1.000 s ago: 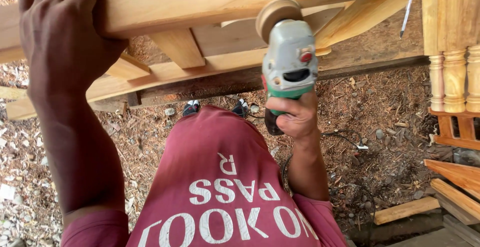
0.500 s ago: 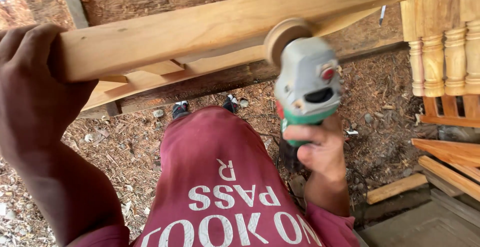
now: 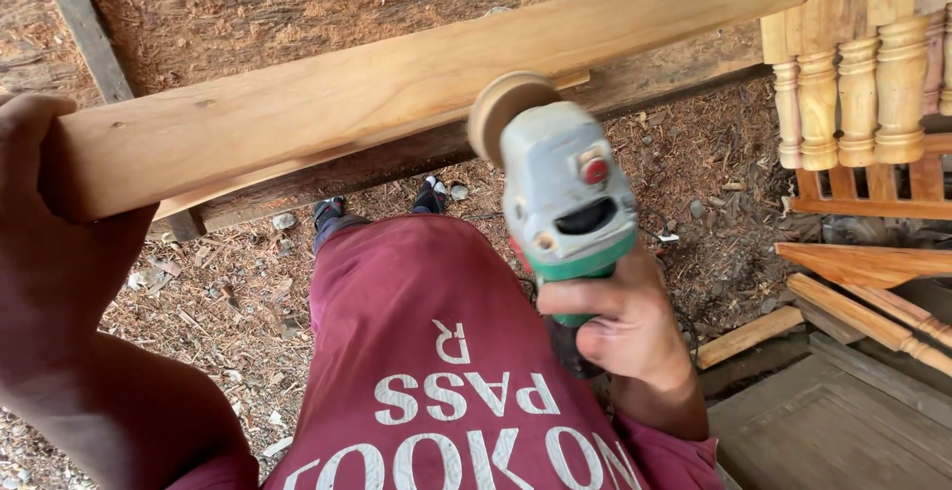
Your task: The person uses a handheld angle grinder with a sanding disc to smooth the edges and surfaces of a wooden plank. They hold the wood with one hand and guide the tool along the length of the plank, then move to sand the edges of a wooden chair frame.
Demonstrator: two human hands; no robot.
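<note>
My left hand [image 3: 50, 222] grips the near left end of a long pale wooden plank [image 3: 397, 88] that runs across the view and rises to the right. My right hand [image 3: 620, 316] is closed around the dark handle of a grey and green angle grinder [image 3: 565, 197]. Its round tan sanding disc [image 3: 506, 108] presses against the plank's lower edge near the middle. I wear a maroon shirt, and my feet show below the plank on the ground.
Sawdust and wood chips cover the ground. A piece of furniture with turned wooden spindles [image 3: 858, 93] stands at the upper right. Loose timber pieces [image 3: 863, 272] and a short offcut [image 3: 749, 336] lie at the right. A dark wooden post [image 3: 84, 24] leans at upper left.
The view has closed in on the plank. The grinder has moved along the plank's lower edge, with its disc still against the wood. My left hand has kept its grip on the plank's end.
</note>
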